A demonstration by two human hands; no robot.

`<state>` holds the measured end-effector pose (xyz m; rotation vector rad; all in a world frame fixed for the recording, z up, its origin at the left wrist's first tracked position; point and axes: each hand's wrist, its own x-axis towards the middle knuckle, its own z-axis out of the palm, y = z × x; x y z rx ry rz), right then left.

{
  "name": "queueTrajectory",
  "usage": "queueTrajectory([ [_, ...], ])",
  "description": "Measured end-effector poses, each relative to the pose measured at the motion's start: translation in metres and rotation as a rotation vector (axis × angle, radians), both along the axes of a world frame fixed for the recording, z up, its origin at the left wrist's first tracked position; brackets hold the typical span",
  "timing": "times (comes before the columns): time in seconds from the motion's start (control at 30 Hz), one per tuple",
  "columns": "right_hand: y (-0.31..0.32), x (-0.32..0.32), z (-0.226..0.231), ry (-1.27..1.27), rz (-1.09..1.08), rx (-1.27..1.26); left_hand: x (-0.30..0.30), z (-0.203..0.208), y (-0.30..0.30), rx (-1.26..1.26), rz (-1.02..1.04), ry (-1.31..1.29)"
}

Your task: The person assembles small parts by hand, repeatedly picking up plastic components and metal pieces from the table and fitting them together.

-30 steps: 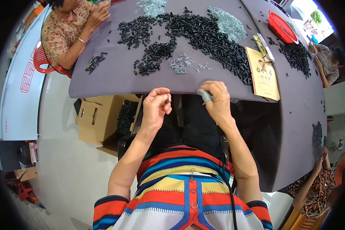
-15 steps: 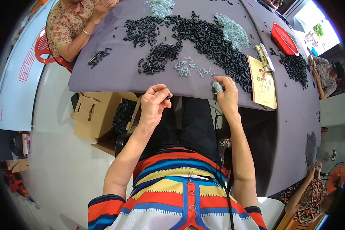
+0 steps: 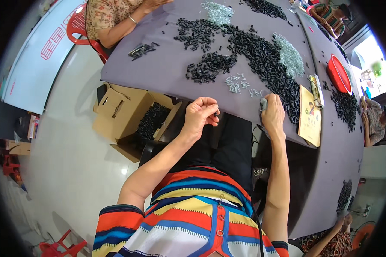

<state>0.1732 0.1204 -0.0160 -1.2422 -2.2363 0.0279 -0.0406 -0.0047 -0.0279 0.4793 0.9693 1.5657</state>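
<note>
My left hand (image 3: 197, 119) is in front of the table edge, above my lap. Its thumb and fingers pinch a small black plastic part (image 3: 216, 114). At the table's front edge my right hand (image 3: 273, 115) is curled closed, and whatever is between its fingers is hidden. A grey wrap (image 3: 263, 104) covers one of its digits. Just beyond it lies a little group of small silvery screw-like pieces (image 3: 234, 84). A heap of short black plastic parts (image 3: 210, 68) sits behind them, and a longer heap of black parts (image 3: 268, 60) runs toward my right hand.
Clear, shiny small pieces (image 3: 291, 55) lie beside the long heap. A yellow booklet (image 3: 309, 118) and a red basket (image 3: 339, 73) are at the right. Below the table's left side stands an open cardboard box (image 3: 123, 112) containing black parts. Other people sit around the table.
The view has shifted, so the table appears farther right. My right hand's fingers have curled in more. My left hand still pinches the small black part.
</note>
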Motion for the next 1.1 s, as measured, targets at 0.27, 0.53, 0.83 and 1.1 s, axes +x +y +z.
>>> queueTrajectory([
  [0.27,-0.007,0.005,-0.009,0.301,-0.097,-0.098,-0.012,0.011,0.003,0.003,0.061,0.015],
  [0.53,-0.004,0.009,-0.013,0.676,-0.024,-0.283,-0.02,0.013,0.005,-0.043,0.067,0.121],
  [0.83,-0.01,0.013,-0.009,0.646,0.004,-0.371,-0.034,0.032,0.003,-0.078,-0.096,0.321],
  [1.1,-0.011,0.011,-0.004,0.576,0.013,-0.257,-0.101,0.03,-0.043,-0.313,-0.226,0.86],
])
